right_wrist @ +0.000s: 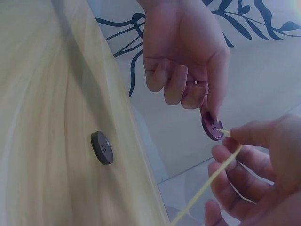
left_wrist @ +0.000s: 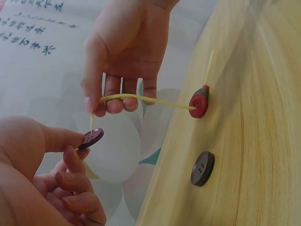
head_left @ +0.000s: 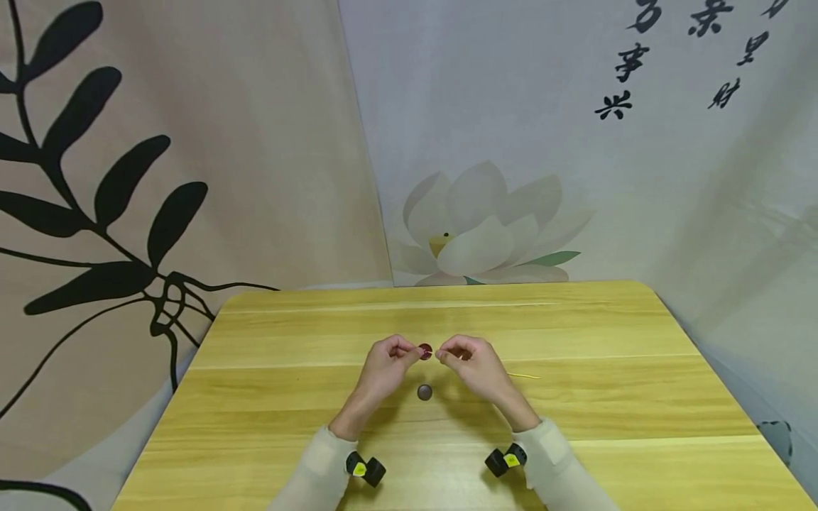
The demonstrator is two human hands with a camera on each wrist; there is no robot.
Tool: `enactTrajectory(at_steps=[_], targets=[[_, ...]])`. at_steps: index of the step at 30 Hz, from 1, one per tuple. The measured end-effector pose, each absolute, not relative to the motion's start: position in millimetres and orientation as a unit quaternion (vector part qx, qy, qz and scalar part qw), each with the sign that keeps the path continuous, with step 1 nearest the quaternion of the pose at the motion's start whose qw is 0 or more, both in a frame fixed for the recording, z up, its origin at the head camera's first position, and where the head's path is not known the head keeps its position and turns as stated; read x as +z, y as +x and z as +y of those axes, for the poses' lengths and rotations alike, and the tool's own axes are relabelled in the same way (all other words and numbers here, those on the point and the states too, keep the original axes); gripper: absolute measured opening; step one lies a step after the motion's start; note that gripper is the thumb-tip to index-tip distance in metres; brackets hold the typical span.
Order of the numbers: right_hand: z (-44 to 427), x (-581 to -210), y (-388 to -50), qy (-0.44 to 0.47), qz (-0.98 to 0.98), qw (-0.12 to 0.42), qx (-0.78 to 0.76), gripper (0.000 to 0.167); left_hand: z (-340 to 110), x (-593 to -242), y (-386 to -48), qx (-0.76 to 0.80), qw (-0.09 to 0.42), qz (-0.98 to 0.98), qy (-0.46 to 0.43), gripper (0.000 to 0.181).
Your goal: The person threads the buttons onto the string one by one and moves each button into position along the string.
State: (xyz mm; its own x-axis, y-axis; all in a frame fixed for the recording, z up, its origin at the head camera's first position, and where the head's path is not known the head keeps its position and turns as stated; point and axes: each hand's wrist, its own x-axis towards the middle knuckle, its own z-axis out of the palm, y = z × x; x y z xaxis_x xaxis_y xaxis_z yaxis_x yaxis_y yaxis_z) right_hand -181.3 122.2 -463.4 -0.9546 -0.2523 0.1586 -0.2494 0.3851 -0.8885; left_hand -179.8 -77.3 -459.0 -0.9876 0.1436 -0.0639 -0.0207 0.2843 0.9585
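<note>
My left hand (head_left: 385, 365) pinches a dark red button (left_wrist: 94, 137) by its edge between thumb and finger. The right hand (head_left: 471, 364) pinches a yellow cord (right_wrist: 202, 190) close to that button, and the cord meets the button's face at its holes. From the right fingers the cord runs to a bright red button (left_wrist: 199, 106) on the table, behind which a greenish-grey piece and another red piece show. A dark grey button (head_left: 424, 392) lies on the table between the forearms, apart from both hands.
The wooden table (head_left: 268, 397) spreads under both arms, its far edge against hanging printed cloths (head_left: 281, 142). A length of yellow cord (head_left: 525, 376) lies right of the right hand. Black wrist cameras (head_left: 366, 468) sit on both sleeves.
</note>
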Motion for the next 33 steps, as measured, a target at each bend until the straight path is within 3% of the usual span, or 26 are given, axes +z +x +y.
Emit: enactTrajectory(at_steps=[33], targets=[[117.5, -462.8, -180.3, -0.15, 0.836, -0.004, -0.529, 0.006, -73.3, -458.9, -178.8, 0.596, 0.068, 0.799, 0.05, 0.014]])
